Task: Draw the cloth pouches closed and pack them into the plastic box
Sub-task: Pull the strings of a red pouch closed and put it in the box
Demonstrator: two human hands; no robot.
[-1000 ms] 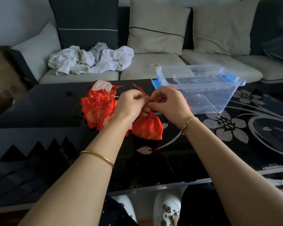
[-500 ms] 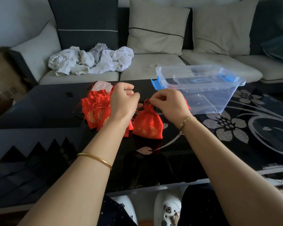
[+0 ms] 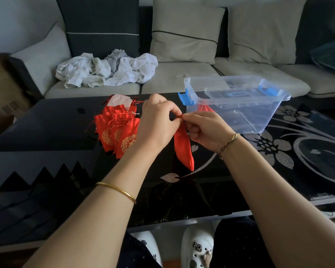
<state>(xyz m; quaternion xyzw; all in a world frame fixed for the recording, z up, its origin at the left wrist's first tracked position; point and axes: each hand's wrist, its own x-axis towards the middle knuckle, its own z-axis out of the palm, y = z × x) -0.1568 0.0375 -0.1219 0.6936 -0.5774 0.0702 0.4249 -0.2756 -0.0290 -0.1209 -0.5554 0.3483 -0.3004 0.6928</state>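
Both hands meet at the neck of one red pouch point(image 3: 183, 147): left hand point(image 3: 159, 124) and right hand point(image 3: 207, 132) each have fingers point(image 3: 191, 118) curled tight, pinching the gathered top and cords btwn thumb and forefinger; can't tell which strand each holds. The pouch hangs below the fingers, long axis running down and a bit right, toward the person. Its lower corner is at or just off the tabletop point(image 3: 46, 128), can't tell which. The neck looks bunched, so closing is prob. nearly done. Key relation: the plastic box point(image 3: 240, 113) sits beyond and right of the fingers, near, top open. The right hand is the nearer one, so it likely carries the pouch over the near rim. A packed pouch point(image 3: 204, 108) lies inside already. The pile of pouches point(image 3: 116, 132), seemingly undrawn, lies left of the fingers, partly behind the left hand.
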